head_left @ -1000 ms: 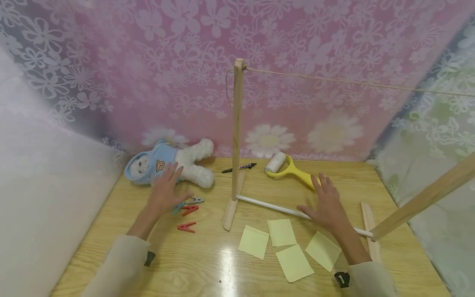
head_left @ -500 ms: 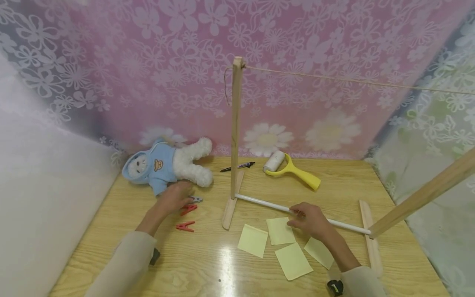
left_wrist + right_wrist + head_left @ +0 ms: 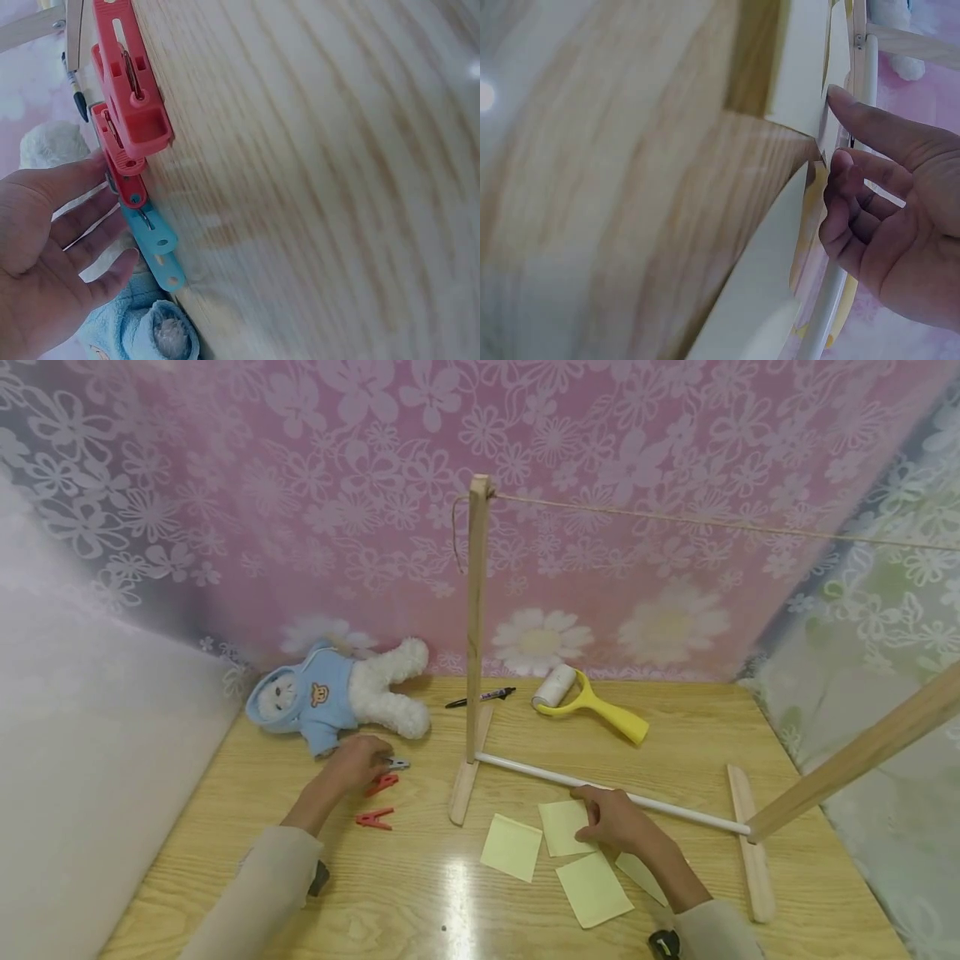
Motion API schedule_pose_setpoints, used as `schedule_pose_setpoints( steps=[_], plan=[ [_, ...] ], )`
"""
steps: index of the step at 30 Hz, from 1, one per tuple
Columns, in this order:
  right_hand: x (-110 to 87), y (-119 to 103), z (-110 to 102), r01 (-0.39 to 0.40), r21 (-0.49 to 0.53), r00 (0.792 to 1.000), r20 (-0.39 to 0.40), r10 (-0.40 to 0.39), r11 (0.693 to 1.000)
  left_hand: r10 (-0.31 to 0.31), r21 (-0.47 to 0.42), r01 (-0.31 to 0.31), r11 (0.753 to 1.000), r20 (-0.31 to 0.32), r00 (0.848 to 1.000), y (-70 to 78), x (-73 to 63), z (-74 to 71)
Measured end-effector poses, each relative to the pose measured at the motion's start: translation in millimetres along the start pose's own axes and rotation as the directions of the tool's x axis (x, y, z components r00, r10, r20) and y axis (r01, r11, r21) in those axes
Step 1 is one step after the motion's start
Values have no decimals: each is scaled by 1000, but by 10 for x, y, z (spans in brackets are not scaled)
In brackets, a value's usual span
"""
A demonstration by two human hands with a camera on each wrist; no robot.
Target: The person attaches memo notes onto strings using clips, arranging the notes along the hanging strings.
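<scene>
My left hand (image 3: 352,768) is at the grey clothespin (image 3: 399,763), fingers relaxed, its fingertips partly hidden behind the pins in the left wrist view. Two red clothespins, one nearer (image 3: 375,818) and one farther (image 3: 382,783), lie beside it. A teal clothespin (image 3: 154,236) shows below the fingers in the left wrist view; the hand hides it from the head camera. Over the upper middle yellow sticky note (image 3: 558,827) is my right hand (image 3: 622,822), thumb at the note's edge, a gap between thumb and index finger. Other notes (image 3: 594,889) lie around it, one partly under the forearm.
A wooden stand with a left post (image 3: 477,627), right post (image 3: 862,756), white bar (image 3: 682,812) and string (image 3: 675,518) spans the table. Behind are a plush toy (image 3: 337,689) in a blue hoodie, a black marker (image 3: 480,697) and a yellow-handled lint roller (image 3: 615,720).
Both hands have come down from above the table. The left has moved from over the toy's side to the clothespins. The right has moved left and nearer, from the roller to the notes.
</scene>
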State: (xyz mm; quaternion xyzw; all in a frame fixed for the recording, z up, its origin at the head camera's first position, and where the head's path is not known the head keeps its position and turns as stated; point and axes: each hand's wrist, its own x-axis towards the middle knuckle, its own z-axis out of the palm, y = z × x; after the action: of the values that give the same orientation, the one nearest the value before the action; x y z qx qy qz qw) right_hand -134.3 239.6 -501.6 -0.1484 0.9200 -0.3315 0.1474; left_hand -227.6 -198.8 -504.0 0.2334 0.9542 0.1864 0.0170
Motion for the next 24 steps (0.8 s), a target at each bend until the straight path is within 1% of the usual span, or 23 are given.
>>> schedule_pose_setpoints(
  steps=[7,10,13,18,21,24],
  plan=[
    [5,8,-13,-14,-39,1000,-7,14,999,-23,44,22,999,29,999,20,-4,-17],
    [10,-6,-16,-20,-54,1000,-7,19,998,-28,35,27,999,37,999,24,-6,-19],
    [8,-40,-3,-50,-66,999,-17,49,997,-38,21,37,999,36,999,22,-11,-13],
    [-13,-107,34,-103,-111,994,-54,97,989,-63,-23,64,998,24,998,21,-22,-11],
    [-28,-130,58,-119,-104,991,-71,112,987,-68,-28,69,997,27,997,26,-27,-14],
    [-38,-133,80,-105,-74,992,-73,100,992,-72,-21,73,997,38,997,28,-30,-14]
  ],
)
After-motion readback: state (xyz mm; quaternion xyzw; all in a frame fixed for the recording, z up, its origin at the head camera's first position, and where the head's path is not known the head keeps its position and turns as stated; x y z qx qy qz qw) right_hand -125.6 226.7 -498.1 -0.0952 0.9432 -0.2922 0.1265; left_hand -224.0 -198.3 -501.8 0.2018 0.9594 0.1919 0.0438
